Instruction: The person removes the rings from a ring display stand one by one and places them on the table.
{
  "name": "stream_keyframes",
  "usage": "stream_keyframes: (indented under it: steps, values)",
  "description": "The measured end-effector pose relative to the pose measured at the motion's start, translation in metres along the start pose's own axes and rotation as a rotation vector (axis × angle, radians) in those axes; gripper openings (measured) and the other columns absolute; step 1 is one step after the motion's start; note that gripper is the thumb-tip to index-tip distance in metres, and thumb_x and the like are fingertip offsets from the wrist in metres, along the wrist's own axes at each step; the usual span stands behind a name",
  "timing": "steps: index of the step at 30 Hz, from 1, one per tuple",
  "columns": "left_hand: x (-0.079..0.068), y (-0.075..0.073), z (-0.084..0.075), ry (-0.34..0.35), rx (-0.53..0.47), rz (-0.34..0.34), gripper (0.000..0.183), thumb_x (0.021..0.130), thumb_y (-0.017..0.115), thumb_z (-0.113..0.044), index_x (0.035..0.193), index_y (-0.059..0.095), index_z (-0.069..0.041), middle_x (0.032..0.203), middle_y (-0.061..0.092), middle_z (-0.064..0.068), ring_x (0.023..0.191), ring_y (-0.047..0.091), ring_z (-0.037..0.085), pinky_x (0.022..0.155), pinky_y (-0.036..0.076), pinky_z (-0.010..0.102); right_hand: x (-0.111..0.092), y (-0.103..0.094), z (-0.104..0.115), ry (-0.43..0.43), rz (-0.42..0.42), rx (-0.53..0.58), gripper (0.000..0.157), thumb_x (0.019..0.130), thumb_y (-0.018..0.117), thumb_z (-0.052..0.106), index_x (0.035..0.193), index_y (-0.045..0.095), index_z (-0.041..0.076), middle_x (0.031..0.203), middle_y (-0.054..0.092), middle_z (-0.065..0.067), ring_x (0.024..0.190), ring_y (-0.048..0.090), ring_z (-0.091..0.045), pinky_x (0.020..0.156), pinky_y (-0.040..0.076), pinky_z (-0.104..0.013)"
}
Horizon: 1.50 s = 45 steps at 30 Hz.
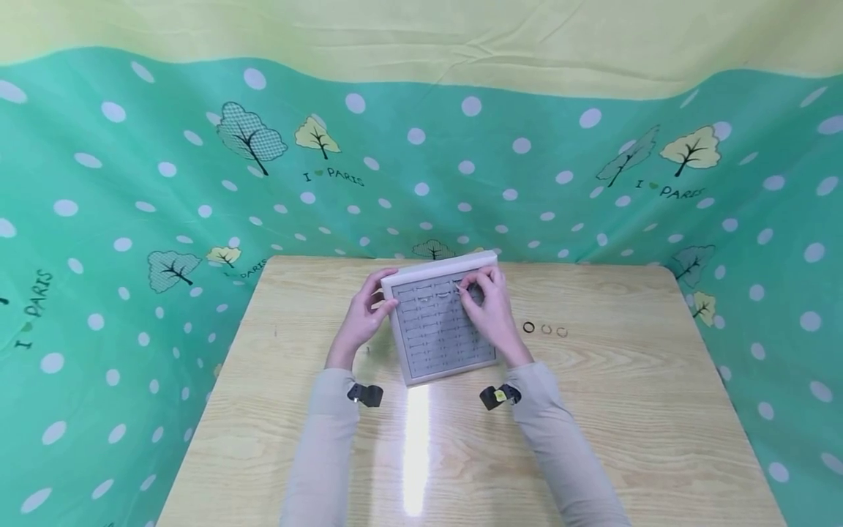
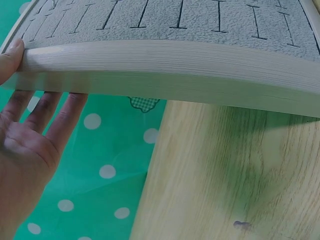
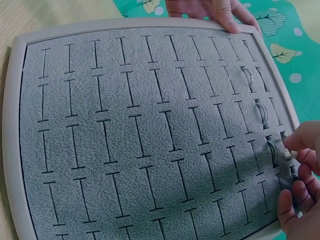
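Observation:
A grey, felt-lined ring display tray (image 1: 437, 333) with rows of slots is tilted up off the wooden table. My left hand (image 1: 361, 316) grips its far left corner; in the left wrist view the thumb (image 2: 10, 59) lies on the rim and the other fingers go under. At the tray's far right part, my right hand (image 1: 494, 313) pinches a small pale ring (image 3: 290, 154) close to the slots, mostly hidden by the fingertips. Silver rings sit in nearby slots: one ring (image 3: 250, 79), another ring (image 3: 262, 113) and a third ring (image 3: 272, 151).
To the right of the tray, a black ring (image 1: 529, 327) and two paler rings (image 1: 546, 329) lie in a row on the wooden table (image 1: 626, 410). A green dotted curtain (image 1: 395, 212) hangs behind and at both sides. A small dark mark (image 2: 242, 224) shows on the wood.

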<state>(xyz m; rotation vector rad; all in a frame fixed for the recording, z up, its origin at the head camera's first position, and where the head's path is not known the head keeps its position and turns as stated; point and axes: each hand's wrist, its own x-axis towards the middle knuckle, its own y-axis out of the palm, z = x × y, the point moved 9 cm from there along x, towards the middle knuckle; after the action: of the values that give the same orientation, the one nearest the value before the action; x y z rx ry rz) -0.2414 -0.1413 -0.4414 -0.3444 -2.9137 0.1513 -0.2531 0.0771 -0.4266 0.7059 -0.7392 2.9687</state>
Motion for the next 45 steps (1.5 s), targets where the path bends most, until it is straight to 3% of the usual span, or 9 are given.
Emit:
stream_keyframes:
  steps: [9, 16, 21, 27, 33, 38, 45]
  values:
    - [0.0, 0.0, -0.001, 0.004, -0.003, 0.002, 0.053, 0.091, 0.056, 0.009, 0.14, 0.039, -0.001, 0.123, 0.049, 0.029, 0.104, 0.054, 0.045, 0.083, 0.056, 0.045, 0.001, -0.001, -0.004, 0.023, -0.004, 0.06, 0.004, 0.086, 0.066, 0.001, 0.088, 0.063, -0.001, 0.101, 0.046, -0.012, 0.101, 0.041, -0.026, 0.084, 0.041, -0.031]
    - [0.0, 0.001, 0.0, 0.012, 0.013, 0.003, 0.052, 0.091, 0.057, 0.008, 0.14, 0.04, -0.001, 0.12, 0.05, 0.029, 0.102, 0.055, 0.046, 0.082, 0.056, 0.045, -0.005, -0.003, -0.009, 0.118, 0.011, 0.17, 0.005, 0.085, 0.064, 0.0, 0.089, 0.061, -0.001, 0.103, 0.045, -0.011, 0.092, 0.047, -0.022, 0.08, 0.044, -0.029]
    - [0.001, 0.001, -0.001, 0.01, 0.015, 0.005, 0.053, 0.092, 0.057, 0.007, 0.141, 0.039, -0.001, 0.122, 0.049, 0.029, 0.103, 0.055, 0.045, 0.083, 0.056, 0.045, -0.01, -0.009, -0.013, 0.123, -0.016, 0.189, 0.007, 0.084, 0.063, -0.005, 0.089, 0.06, -0.001, 0.101, 0.047, -0.012, 0.082, 0.044, -0.021, 0.07, 0.04, -0.026]
    - [0.0, 0.001, -0.002, 0.017, 0.01, 0.005, 0.053, 0.092, 0.056, 0.008, 0.14, 0.038, 0.0, 0.123, 0.049, 0.03, 0.103, 0.055, 0.045, 0.083, 0.055, 0.046, -0.02, -0.014, -0.022, 0.165, -0.032, 0.201, 0.009, 0.084, 0.062, -0.009, 0.09, 0.059, -0.004, 0.104, 0.051, -0.013, 0.086, 0.047, -0.023, 0.069, 0.043, -0.027]
    - [0.0, 0.002, -0.002, 0.01, 0.009, 0.013, 0.053, 0.092, 0.056, 0.008, 0.14, 0.038, -0.001, 0.122, 0.049, 0.029, 0.104, 0.055, 0.044, 0.083, 0.056, 0.044, -0.032, -0.028, -0.02, 0.194, -0.048, 0.22, 0.009, 0.084, 0.06, -0.014, 0.092, 0.059, -0.011, 0.103, 0.053, -0.022, 0.089, 0.05, -0.036, 0.07, 0.045, -0.027]
    - [0.001, 0.0, -0.002, 0.01, 0.01, 0.004, 0.053, 0.092, 0.056, 0.008, 0.141, 0.038, -0.001, 0.124, 0.049, 0.029, 0.105, 0.055, 0.044, 0.083, 0.055, 0.045, -0.038, -0.044, -0.01, 0.204, -0.056, 0.213, 0.009, 0.084, 0.06, -0.014, 0.093, 0.058, -0.014, 0.105, 0.054, -0.024, 0.095, 0.049, -0.03, 0.07, 0.045, -0.02]
    - [0.0, 0.001, 0.001, -0.007, 0.006, 0.014, 0.053, 0.092, 0.057, 0.006, 0.141, 0.039, -0.003, 0.124, 0.049, 0.028, 0.106, 0.054, 0.044, 0.084, 0.055, 0.044, -0.05, -0.059, -0.026, 0.232, -0.087, 0.205, 0.007, 0.084, 0.059, -0.014, 0.092, 0.059, -0.016, 0.103, 0.054, -0.026, 0.093, 0.049, -0.036, 0.065, 0.044, -0.017]
